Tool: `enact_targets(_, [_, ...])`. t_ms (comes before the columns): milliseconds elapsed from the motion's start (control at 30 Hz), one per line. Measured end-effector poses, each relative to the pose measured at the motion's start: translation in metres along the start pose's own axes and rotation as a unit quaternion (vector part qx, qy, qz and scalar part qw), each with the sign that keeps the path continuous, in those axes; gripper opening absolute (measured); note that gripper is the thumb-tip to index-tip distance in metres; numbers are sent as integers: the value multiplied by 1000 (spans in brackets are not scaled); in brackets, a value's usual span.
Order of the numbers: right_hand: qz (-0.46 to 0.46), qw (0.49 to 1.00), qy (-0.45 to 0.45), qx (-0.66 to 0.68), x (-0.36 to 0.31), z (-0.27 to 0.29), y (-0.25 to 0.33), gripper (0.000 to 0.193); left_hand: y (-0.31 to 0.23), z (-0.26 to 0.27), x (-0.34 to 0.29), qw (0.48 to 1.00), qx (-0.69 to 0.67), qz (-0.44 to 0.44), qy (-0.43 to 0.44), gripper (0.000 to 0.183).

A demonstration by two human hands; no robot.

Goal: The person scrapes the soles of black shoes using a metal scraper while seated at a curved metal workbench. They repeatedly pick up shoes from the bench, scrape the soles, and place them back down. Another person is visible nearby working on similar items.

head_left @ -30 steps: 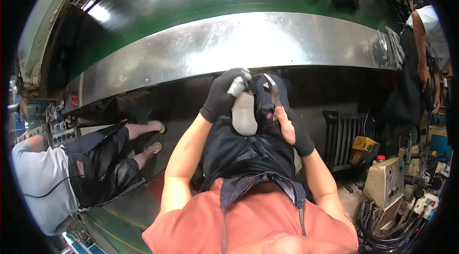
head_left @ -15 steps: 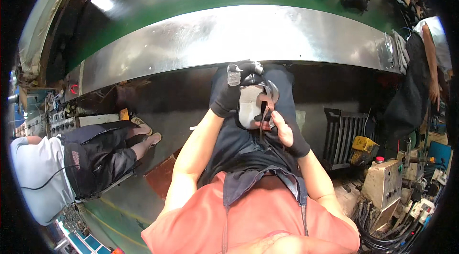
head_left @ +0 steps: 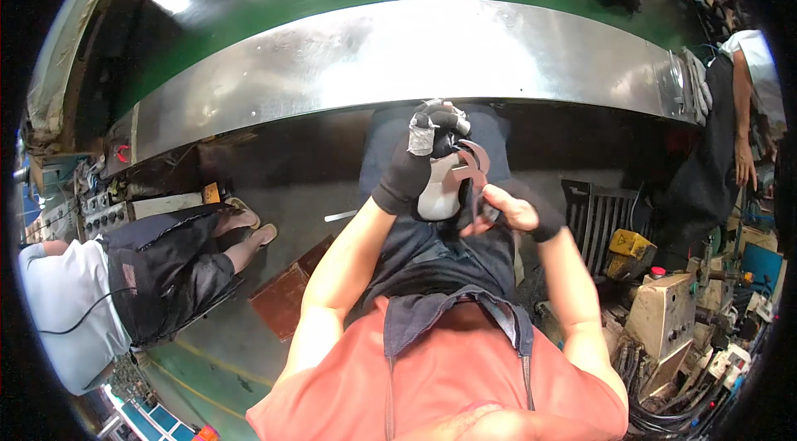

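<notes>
- The left hand (head_left: pixel 419 160), in a black glove with grey tape round one finger, has its grip pressed round the top of a small pale, rounded piece (head_left: pixel 437 188) held up in front of the person's lap, just below the edge of the long steel tabletop (head_left: pixel 349 59).
- The right hand (head_left: pixel 508 210), bare at the fingers with a dark wrist cuff, pinches a thin dark curved strip (head_left: pixel 475 169) that arcs over the pale piece and touches it.
- The work is held in the air, with nothing under it but the dark apron (head_left: pixel 440 275). I'd judge that a slack grip on either side could let the piece fall into the lap or onto the floor.
- The strip looks narrow and springy; if the pinch slips, it could flick back toward the bare fingers.
- A person (head_left: pixel 108 275) sits close on the left, feet (head_left: pixel 249 225) near a reddish box (head_left: pixel 286 296), and another stands at the far right (head_left: pixel 730 134). An elbow knocked by either could jog the hold.
- What the pale piece is, I cannot tell: the glove covers its top and the strip crosses its face.
- How the strip is fixed to it, if at all, is hidden behind the right hand's fingers.
- The machines at the lower right (head_left: pixel 664 316) are bent by the lens and too cluttered to make out.
</notes>
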State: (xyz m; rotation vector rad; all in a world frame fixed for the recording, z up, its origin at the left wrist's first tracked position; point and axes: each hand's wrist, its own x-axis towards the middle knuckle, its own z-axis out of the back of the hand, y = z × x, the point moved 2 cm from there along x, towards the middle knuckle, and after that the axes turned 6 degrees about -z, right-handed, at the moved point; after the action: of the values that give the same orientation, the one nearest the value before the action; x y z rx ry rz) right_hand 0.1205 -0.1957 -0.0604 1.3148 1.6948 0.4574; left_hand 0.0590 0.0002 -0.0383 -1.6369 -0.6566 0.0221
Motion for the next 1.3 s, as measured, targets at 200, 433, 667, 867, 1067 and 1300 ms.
enact_targets(200, [-72, 972, 10, 225, 9, -30, -23, 53, -6, 3, -2, 999, -35, 36, -9, 55])
enact_targets(433, [-83, 947, -109, -289, -17, -9, 81, 55, 3, -8, 1, 999, -13, 38, -4, 49])
enact_targets(667, [-97, 985, -91, -111, -33, -39, 50, 40, 5, -4, -5, 999, 52, 3, -4, 54])
enact_targets(867, [230, 824, -388, -343, 37, -47, -53, 25, 14, 6, -7, 997, 83, 3, -8, 61])
enact_targets(1067, [219, 851, -308, -365, 21, -52, -53, 16, -8, 14, -26, 992, 106, -46, 49, 60])
enact_targets(1300, [170, 786, -143, -577, -47, -43, -118, 20, -36, -14, -121, 994, 48, 95, -37, 81])
